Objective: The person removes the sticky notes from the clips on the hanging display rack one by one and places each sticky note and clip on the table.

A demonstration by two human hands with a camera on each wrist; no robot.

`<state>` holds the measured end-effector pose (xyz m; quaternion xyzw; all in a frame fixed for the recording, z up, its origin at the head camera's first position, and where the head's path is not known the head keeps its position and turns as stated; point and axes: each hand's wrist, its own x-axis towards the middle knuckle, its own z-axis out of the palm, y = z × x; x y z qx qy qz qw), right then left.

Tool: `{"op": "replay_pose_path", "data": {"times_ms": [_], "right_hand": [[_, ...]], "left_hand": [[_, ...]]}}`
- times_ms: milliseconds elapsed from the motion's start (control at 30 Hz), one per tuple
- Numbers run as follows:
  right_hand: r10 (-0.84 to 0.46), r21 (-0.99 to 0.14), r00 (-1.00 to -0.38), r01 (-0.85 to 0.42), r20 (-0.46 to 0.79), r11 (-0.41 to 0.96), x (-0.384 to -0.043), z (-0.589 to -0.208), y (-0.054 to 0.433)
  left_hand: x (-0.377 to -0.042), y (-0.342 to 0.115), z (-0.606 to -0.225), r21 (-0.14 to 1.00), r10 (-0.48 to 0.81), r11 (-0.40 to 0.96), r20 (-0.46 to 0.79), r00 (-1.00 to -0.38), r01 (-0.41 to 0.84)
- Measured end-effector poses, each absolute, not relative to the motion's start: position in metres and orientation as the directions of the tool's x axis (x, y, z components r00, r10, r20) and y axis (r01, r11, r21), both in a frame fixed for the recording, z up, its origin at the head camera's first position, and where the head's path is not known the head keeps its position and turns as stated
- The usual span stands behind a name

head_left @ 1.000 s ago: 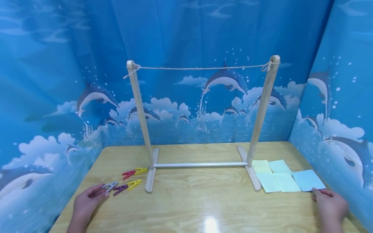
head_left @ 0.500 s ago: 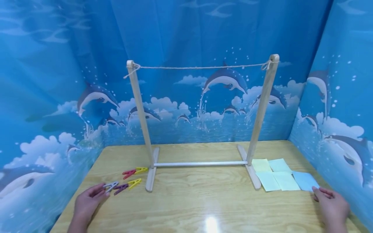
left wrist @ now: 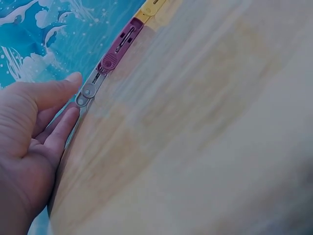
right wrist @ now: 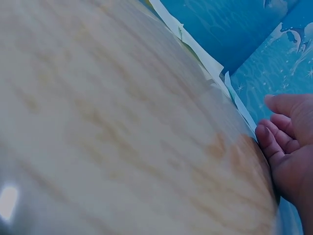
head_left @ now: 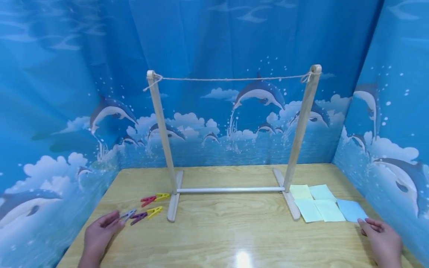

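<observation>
My left hand [head_left: 102, 232] is at the table's left side, thumb and fingertips spread on either side of the near end of a grey clothespin [head_left: 128, 214]. In the left wrist view a gap shows between thumb and fingers, close to the clothespin's end. A purple clothespin [left wrist: 119, 49] lies just beyond it. On the right side my right hand [head_left: 382, 236] rests with its fingertips at the near corner of a blue sticky note [head_left: 352, 210]. The right wrist view shows the thumb lifted apart from the fingers, nothing between them, and the note's edge [right wrist: 239, 102] just ahead.
Two yellow clothespins, one nearer [head_left: 155, 212], and a red clothespin [head_left: 148, 201] lie by the rack's left foot. Several pale green and yellow sticky notes [head_left: 309, 211] lie by its right foot. Between the wooden posts [head_left: 303, 126] runs a string [head_left: 228, 79]; a dolphin-print curtain surrounds the table.
The blue note has turned and settled against its neighbours, its near corner drawn left; my right hand has let go of it. My left hand stays by the grey clothespin.
</observation>
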<state>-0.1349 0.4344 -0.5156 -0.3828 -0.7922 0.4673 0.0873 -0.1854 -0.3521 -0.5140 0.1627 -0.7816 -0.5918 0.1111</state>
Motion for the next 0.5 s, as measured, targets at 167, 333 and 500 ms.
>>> {"op": "replay_pose_path", "data": {"times_ms": [167,333,500], "right_hand": [[0.641,-0.815,-0.736,0.498,-0.217,0.295,-0.139,-0.510,0.435],[0.577,-0.808,-0.794,0.460,-0.190,0.367,-0.146,-0.495,0.428],[0.559,-0.789,-0.822,0.412,-0.107,0.455,-0.148,-0.479,0.414]], "left_hand": [[-0.184,-0.351,-0.510,0.972,-0.422,0.191,-0.045,-0.905,-0.138],[-0.180,-0.351,-0.502,0.958,-0.436,0.245,-0.026,-0.900,-0.146],[-0.179,-0.350,-0.486,0.930,-0.404,0.296,-0.086,-0.911,-0.219]]}}
